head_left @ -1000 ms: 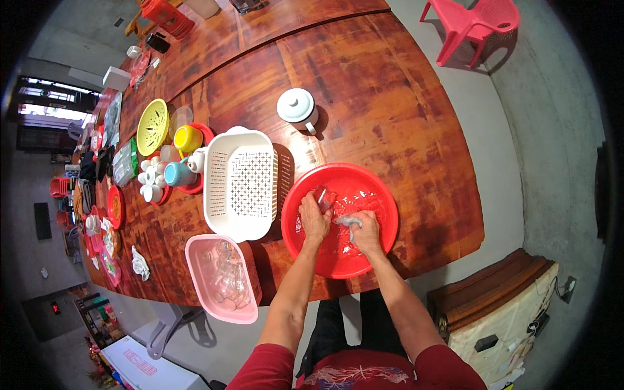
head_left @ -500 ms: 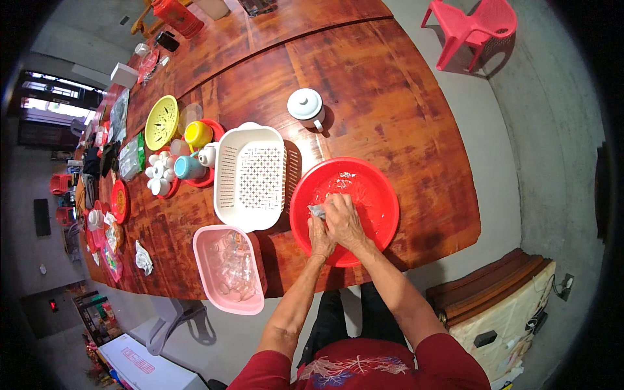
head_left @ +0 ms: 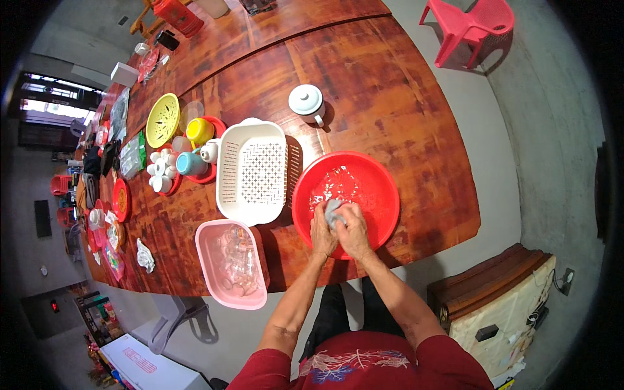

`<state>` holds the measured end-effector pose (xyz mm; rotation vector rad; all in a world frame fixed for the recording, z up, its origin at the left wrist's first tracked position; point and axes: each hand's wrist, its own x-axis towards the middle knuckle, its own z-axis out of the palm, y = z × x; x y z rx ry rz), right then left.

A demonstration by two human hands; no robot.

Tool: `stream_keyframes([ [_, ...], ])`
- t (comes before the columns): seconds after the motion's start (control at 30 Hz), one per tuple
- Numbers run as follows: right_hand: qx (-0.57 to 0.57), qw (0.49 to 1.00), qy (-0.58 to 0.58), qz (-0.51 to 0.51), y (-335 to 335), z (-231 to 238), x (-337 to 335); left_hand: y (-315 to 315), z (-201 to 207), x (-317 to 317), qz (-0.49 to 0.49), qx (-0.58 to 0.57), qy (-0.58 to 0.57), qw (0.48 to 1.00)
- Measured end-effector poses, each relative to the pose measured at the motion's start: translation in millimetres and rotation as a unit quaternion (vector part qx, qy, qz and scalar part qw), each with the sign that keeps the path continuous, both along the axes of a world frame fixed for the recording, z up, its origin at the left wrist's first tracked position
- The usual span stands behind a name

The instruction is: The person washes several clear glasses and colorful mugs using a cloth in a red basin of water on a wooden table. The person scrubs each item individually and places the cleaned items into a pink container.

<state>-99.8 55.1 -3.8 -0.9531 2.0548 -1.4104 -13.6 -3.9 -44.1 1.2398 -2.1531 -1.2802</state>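
Note:
Both hands are low over a red basin (head_left: 383,185) that holds clear water. Between them is a wet, light grey cloth (head_left: 333,213), bunched up. My left hand (head_left: 322,233) grips the cloth from its left side. On the other side my right hand (head_left: 353,231) has its fingers closed on the same cloth, slightly smeared by motion. Whether anything is inside the cloth cannot be seen. Left of the basin stands a white slotted basket (head_left: 253,209) with nothing in it. Nearer me, a pink tub (head_left: 203,242) contains several clear glasses (head_left: 237,260).
A white lidded mug (head_left: 306,103) stands beyond the basin. To the left are a yellow colander (head_left: 162,121), a blue mug (head_left: 190,164), a yellow mug (head_left: 199,130) and several white cups (head_left: 161,171). The pink tub overhangs the table's near edge. A pink chair (head_left: 465,29) stands far right.
The hands have shifted from stacked together to either side of the cloth, and more of it shows. My right hand has come down toward me. The view has shifted slightly.

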Motion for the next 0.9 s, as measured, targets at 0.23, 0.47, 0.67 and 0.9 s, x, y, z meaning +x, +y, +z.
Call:
stream_keyframes([
  [0.23, 0.122, 0.989, -0.048, -0.065, -5, -44, -53, -8, 16, 0, 0.034, 0.209, 0.038, 0.977],
  [0.47, 0.393, 0.889, 0.224, 0.069, 1, -56, -42, -15, 29, 6, 0.175, 0.519, 0.159, 0.821],
  [0.67, 0.154, 0.981, -0.037, 0.116, 26, -54, -38, -12, -8, 12, 0.265, 0.575, 0.232, 0.738],
  [0.9, 0.001, 0.965, 0.222, 0.14, 12, 34, 15, 11, -50, 4, 0.082, 0.64, 0.559, 0.521],
])
